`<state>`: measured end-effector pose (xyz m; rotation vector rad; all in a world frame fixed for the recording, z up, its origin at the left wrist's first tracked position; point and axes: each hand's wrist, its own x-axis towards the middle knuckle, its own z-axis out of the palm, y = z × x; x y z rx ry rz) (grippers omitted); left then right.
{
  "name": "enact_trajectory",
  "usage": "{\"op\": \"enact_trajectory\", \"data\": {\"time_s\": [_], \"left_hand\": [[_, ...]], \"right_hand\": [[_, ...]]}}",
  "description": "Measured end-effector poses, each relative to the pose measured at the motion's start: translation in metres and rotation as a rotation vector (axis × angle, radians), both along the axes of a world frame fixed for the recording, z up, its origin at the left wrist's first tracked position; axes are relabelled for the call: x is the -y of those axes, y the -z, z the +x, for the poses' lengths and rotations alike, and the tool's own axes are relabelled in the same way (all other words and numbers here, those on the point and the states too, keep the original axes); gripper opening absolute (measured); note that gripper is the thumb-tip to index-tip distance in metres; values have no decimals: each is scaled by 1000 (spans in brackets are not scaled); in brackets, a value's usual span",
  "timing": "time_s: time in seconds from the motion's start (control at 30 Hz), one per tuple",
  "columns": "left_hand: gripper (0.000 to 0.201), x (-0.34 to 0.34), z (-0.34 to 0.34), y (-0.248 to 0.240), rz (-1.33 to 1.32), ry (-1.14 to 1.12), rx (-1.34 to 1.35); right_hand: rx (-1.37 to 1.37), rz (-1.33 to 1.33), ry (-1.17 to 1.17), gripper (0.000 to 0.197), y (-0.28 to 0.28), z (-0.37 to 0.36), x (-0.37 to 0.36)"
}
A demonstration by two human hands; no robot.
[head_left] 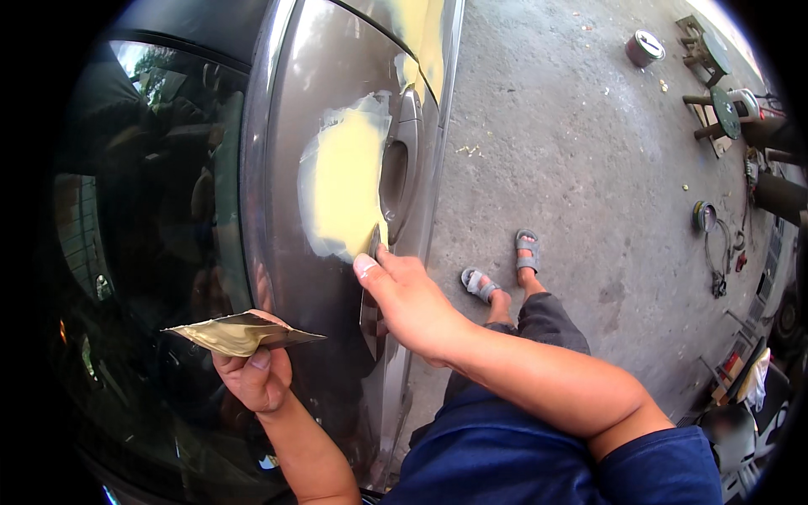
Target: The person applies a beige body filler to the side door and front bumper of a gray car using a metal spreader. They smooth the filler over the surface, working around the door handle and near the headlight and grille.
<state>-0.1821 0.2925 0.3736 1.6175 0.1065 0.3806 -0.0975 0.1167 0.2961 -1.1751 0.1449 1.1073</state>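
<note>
A yellow patch of body filler (pixel 347 181) with a pale, smeared border covers part of the brown-grey car door (pixel 290 290) beside the door handle (pixel 407 160). My right hand (pixel 412 299) is closed around a thin putty knife (pixel 375 239), whose edge meets the lower end of the patch near the handle. Lower left, in front of the dark window, my left hand (pixel 257 374) grips a thin metal plate (pixel 299 336) from below. A mound of yellowish filler (pixel 231 334) lies on that plate. Some of my left fingers are hidden behind it.
The dark car window (pixel 160 244) fills the left side. More filler (pixel 418 29) shows on the panel beyond the door gap. On the concrete floor (pixel 539 151) stand a paint can (pixel 645 49), green stools (pixel 724 113) and a small round tin (pixel 704 216). Cables and tools lie at the right.
</note>
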Motion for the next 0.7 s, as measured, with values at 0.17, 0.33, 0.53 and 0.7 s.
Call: {"op": "enact_trajectory", "data": {"time_s": [0.17, 0.33, 0.53, 0.7], "left_hand": [[58, -4, -4, 3, -15, -17, 4], [54, -9, -6, 2, -27, 12, -4], [56, -2, -3, 1, -43, -11, -4], [59, -2, -3, 1, -40, -8, -11]], "right_hand": [[234, -98, -72, 82, -27, -12, -3], [445, -46, -148, 77, -37, -29, 2], [-166, 116, 26, 76, -6, 3, 27], [-223, 231, 48, 71, -1, 30, 30]]}}
